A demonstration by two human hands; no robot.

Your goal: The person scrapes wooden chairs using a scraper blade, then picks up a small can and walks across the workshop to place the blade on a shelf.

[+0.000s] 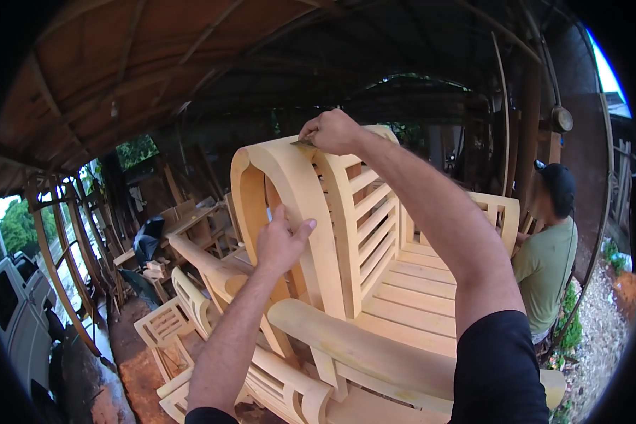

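A pale wooden piece with a curved, rounded frame (pixel 311 205) and slatted side stands in the middle. At its top edge, my right hand (pixel 332 133) is closed on a small thin sheet or scraper (pixel 302 144) that touches the wood; its exact kind is hard to tell. My left hand (pixel 284 242) rests lower on the curved frame, thumb and fingers apart, with nothing held in it. Just below lies a thick rounded wooden armrest (pixel 374 346).
A person (pixel 550 247) in a green shirt and dark cap stands at the right. More wooden furniture (pixel 169 328) lies at the lower left. Beyond are a workbench (pixel 191 220) with wood pieces and a parked vehicle (pixel 21 304) at the far left.
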